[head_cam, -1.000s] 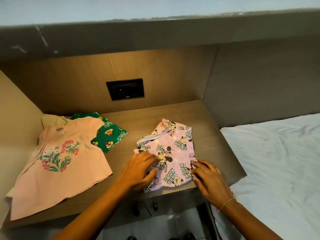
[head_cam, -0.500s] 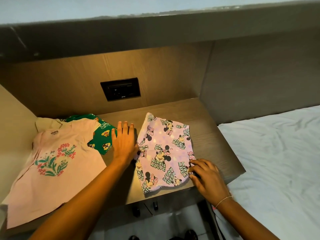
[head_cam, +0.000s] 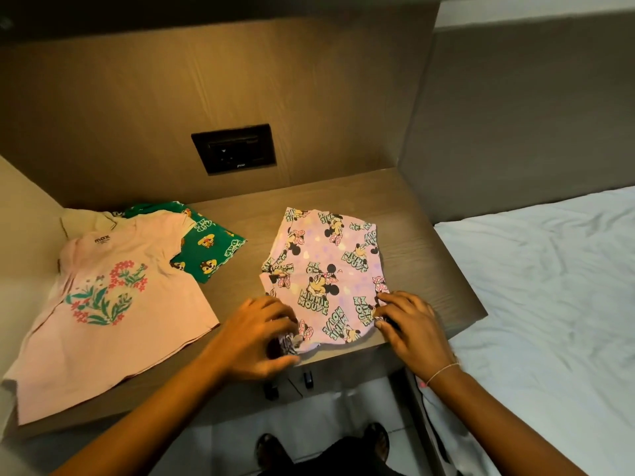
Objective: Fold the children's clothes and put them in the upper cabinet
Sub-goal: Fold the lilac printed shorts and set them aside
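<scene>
On the right side, a big bed with a white sheet sits right next to the wooden tabletop. A brown wall panel stands behind the tabletop, and a dark socket plate is set in it. On the left part of the tabletop lies a pink shirt with red flowers and green leaves on the front. It lies flat, and its bottom corner hangs a little over the front edge. A green cloth with little cartoon animals peeks out from under the pink shirt, behind it. In the middle of the tabletop lies a pink piece of clothing with mouse cartoons, close to the front edge. It is well apart from the pink shirt. The left hand is at the near left corner of the mouse clothing, with fingers curled and pinching the bunched cloth there. The right hand is at the near right edge, with fingertips pressed down on the cloth and pinching it a bit. A thin bracelet goes around the right wrist. Down below, on the pale floor, two feet in dark sandals show.
</scene>
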Action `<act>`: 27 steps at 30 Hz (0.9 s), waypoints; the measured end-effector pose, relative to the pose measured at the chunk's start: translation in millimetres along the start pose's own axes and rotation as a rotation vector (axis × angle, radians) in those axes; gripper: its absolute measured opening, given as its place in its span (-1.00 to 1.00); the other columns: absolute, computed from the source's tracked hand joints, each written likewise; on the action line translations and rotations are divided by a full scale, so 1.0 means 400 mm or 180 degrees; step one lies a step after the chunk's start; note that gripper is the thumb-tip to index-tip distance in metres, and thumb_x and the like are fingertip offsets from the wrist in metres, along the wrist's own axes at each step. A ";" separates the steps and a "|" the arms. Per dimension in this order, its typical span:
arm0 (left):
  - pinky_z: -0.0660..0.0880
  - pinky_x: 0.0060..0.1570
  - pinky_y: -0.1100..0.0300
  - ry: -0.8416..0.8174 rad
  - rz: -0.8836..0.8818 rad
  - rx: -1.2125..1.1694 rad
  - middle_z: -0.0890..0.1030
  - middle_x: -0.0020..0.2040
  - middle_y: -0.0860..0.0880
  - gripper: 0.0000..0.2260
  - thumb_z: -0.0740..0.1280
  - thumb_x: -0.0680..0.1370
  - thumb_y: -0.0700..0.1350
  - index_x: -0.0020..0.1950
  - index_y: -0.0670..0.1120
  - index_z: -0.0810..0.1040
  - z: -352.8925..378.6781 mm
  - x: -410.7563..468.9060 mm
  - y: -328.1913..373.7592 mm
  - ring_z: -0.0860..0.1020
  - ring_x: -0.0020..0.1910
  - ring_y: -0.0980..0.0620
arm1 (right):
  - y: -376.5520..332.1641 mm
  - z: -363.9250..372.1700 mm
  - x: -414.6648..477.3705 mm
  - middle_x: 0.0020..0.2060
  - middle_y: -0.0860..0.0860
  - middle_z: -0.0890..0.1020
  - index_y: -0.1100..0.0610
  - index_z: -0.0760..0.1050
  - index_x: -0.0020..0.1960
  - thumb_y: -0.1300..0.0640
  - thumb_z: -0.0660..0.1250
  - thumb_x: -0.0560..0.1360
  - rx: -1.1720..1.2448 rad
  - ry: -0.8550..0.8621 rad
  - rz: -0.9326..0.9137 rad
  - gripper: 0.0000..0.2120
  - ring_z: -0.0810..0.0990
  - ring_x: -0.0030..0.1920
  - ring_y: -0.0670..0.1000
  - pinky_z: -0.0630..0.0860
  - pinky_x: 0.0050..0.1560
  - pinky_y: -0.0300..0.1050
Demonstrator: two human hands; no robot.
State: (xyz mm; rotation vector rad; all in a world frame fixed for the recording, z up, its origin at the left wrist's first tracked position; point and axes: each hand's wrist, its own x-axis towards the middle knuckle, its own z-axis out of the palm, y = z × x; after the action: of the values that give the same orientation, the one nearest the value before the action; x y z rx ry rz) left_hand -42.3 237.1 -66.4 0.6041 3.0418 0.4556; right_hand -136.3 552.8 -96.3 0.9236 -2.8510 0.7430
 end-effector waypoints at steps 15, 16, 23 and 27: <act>0.58 -0.14 0.28 0.1078 -0.1614 -0.2943 0.70 -0.07 0.07 -0.88 0.30 0.60 -0.20 0.02 -0.02 0.61 -0.119 0.055 0.039 0.65 -0.07 0.11 | -0.060 -0.114 0.002 -0.16 -0.13 0.66 -0.02 0.55 0.00 -0.06 0.21 0.58 0.0857 0.0020 0.0291 -0.82 0.60 -0.18 -0.09 0.51 -0.21 -0.11; 0.58 -0.15 0.27 0.1045 -0.1721 -0.2948 0.71 -0.10 0.01 -0.89 0.30 0.59 -0.22 0.03 -0.08 0.61 -0.139 0.093 0.023 0.66 -0.08 0.08 | -0.063 -0.126 0.028 -0.15 -0.11 0.68 -0.01 0.56 0.01 -0.08 0.22 0.58 0.0920 0.0036 0.0402 -0.81 0.62 -0.19 -0.07 0.54 -0.22 -0.08; 0.51 0.20 -0.05 0.0424 -0.2318 -0.2651 0.65 0.10 -0.18 -0.76 0.35 0.57 -0.15 0.21 -0.21 0.57 -0.180 0.381 -0.079 0.60 0.11 -0.14 | -0.014 -0.128 0.228 -0.07 0.00 0.70 0.01 0.59 0.06 -0.09 0.29 0.54 0.0350 0.0034 0.1301 -0.78 0.56 -0.20 -0.05 0.52 -0.24 -0.20; 0.48 0.06 0.10 0.0337 -0.1974 -0.0450 0.57 0.23 -0.10 -0.59 0.23 0.61 0.07 0.41 -0.08 0.39 -0.134 0.430 -0.040 0.52 0.09 -0.02 | 0.006 -0.097 0.247 0.20 0.02 0.60 -0.01 0.49 0.29 -0.11 0.25 0.56 -0.0231 0.0126 0.1244 -0.65 0.51 0.18 0.08 0.52 0.08 -0.02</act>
State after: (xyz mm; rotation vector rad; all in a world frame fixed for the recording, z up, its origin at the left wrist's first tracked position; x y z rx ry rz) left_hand -210.7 272.5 -11.3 -0.3767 3.0247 0.6685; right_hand -222.2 519.1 -43.8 0.3382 -3.0334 0.6673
